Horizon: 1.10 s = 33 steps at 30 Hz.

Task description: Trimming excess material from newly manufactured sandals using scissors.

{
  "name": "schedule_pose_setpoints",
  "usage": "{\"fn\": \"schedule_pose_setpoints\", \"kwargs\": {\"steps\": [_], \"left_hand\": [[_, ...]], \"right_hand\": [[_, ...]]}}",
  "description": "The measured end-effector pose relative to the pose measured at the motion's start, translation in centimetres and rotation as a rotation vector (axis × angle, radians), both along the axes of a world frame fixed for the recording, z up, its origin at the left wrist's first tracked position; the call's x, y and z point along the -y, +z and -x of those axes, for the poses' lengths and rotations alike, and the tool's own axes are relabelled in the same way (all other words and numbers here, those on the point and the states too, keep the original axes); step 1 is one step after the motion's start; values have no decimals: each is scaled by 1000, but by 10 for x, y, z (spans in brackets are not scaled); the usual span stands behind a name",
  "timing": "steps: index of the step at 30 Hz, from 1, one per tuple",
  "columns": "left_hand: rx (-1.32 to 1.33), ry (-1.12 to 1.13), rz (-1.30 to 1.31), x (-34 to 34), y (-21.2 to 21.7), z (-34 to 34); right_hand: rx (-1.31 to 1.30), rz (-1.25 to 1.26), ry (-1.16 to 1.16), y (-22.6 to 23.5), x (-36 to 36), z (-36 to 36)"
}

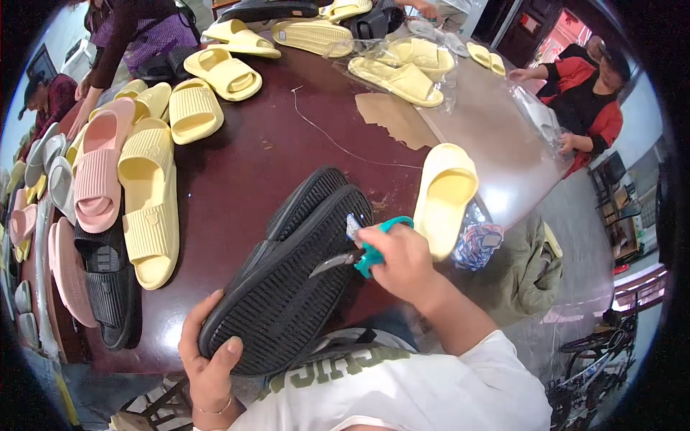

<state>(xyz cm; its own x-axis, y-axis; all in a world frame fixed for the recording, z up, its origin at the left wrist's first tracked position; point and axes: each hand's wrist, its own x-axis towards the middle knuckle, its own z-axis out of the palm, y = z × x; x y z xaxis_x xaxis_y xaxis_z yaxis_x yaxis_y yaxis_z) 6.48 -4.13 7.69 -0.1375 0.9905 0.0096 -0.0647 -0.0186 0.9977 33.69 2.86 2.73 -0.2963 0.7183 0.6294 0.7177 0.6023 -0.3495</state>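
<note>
A pair of black slippers (287, 294), pressed together with a ribbed sole facing up, is tilted over the near edge of the table. My left hand (208, 352) grips them at the lower left end, thumb on the sole. In my right hand (404, 262) are scissors (370, 257) with teal handles, their dark curved blades pointing left across the sole. By my right fingertips a small white and blue tag (352, 227) shows against the sole; whether the fingers pinch it is unclear. Just beyond that hand lies a single cream slipper (447, 194).
The dark red table (287, 136) carries yellow slippers (149, 208), a pink slipper (100, 165) and a black slipper (108, 280) at left. Bagged yellow slippers (402, 72) lie at the far side. A patterned cloth bundle (477, 244) sits right. Other people work around the table.
</note>
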Motion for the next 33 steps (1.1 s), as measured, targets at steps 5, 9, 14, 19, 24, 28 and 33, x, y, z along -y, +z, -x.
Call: {"fn": "schedule_pose_setpoints", "kwargs": {"steps": [5,9,14,19,24,28,33], "left_hand": [[-12,2,-24,-2,0,-1],[-124,5,-77,-2,-7,5],[-228,11,-128,-3,-1,7],[-320,57,-148,-1,-2,10],[-425,35,-153,-4,0,15],[-446,35,-138,-4,1,13],[-345,20,-84,-2,-3,20]], "right_hand": [[131,-259,29,2,-3,7],[28,-145,35,5,-4,5],[-325,313,26,6,-3,0],[-590,629,185,12,-8,-16],[-810,797,172,21,-5,-23],[-1117,765,162,33,8,-38],[-165,251,-566,64,49,-81]]}}
